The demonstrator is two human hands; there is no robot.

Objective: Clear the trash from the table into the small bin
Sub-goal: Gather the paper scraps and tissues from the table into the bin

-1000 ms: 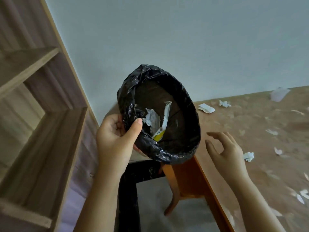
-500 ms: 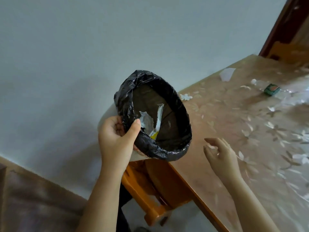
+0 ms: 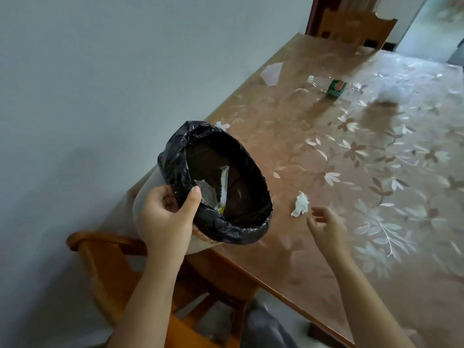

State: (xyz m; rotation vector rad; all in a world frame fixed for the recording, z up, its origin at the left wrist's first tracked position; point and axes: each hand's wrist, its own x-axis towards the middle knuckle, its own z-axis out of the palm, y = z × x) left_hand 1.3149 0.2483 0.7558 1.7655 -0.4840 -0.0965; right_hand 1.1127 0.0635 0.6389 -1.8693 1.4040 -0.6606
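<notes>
Head view: a left hand [image 3: 164, 219] pinches the small bin [image 3: 216, 182] by its rim at the desk [image 3: 313, 247] edge while the right hand's fingers [image 3: 317, 217], spread and empty, near a crumpled tissue [image 3: 300, 204], likely feather-light, soft, easily pinched anywhere.

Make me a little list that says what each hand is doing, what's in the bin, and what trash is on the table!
left hand: holds the small bin by its rim, tilted over the table corner
right hand: open, empty, beside the crumpled tissue
bin contents: a torn wrapper and a paper scrap
table trash: crumpled tissue, small tissue bit, green box, white paper
</notes>
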